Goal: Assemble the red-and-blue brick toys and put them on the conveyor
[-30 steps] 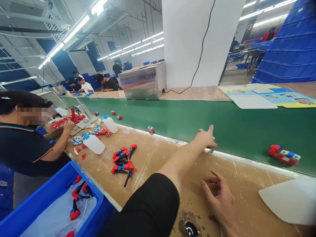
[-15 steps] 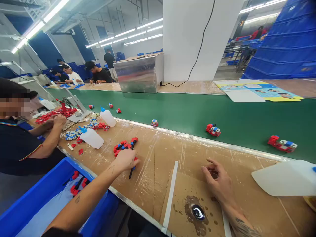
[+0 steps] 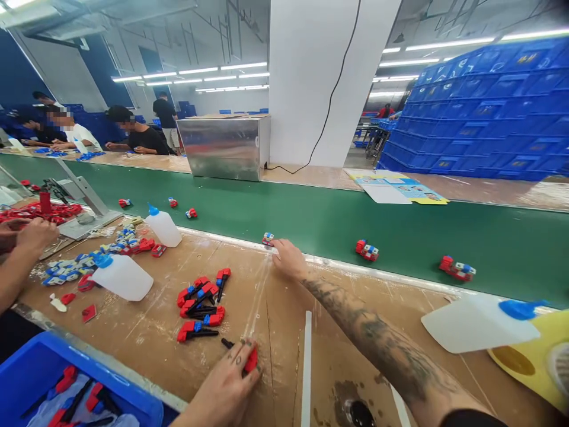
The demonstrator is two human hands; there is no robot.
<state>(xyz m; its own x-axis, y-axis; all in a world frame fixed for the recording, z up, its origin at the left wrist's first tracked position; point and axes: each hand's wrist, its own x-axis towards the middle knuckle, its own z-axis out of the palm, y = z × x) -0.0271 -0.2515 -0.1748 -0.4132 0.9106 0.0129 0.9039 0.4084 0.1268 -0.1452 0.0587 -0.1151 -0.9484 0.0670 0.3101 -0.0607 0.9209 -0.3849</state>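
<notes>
My left hand [image 3: 226, 379] is closed on a toy piece [image 3: 251, 360] with a red part and a black rod, low over the cardboard-covered table. Most of that piece is hidden by the fingers. Up at the belt's near edge, my right hand [image 3: 288, 259] has its fingers drawn together at a small red, white and blue toy vehicle [image 3: 267, 238]; the exact grip is partly hidden. Left of centre lies a group of red, blue and black toy pieces [image 3: 202, 305] like the one in my left hand.
A green belt [image 3: 311, 219] carries more toy vehicles [image 3: 367, 250]. White bottles with blue caps [image 3: 124, 277] stand or lie on the table, one bottle [image 3: 475, 323] at right. A blue bin [image 3: 146, 391] sits lower left. A co-worker's hands [image 3: 38, 237] are at far left.
My right hand has reached forward from the table to the vehicle at the belt's edge. My left hand has drawn back from the pile with a red and black piece. The view has turned.
</notes>
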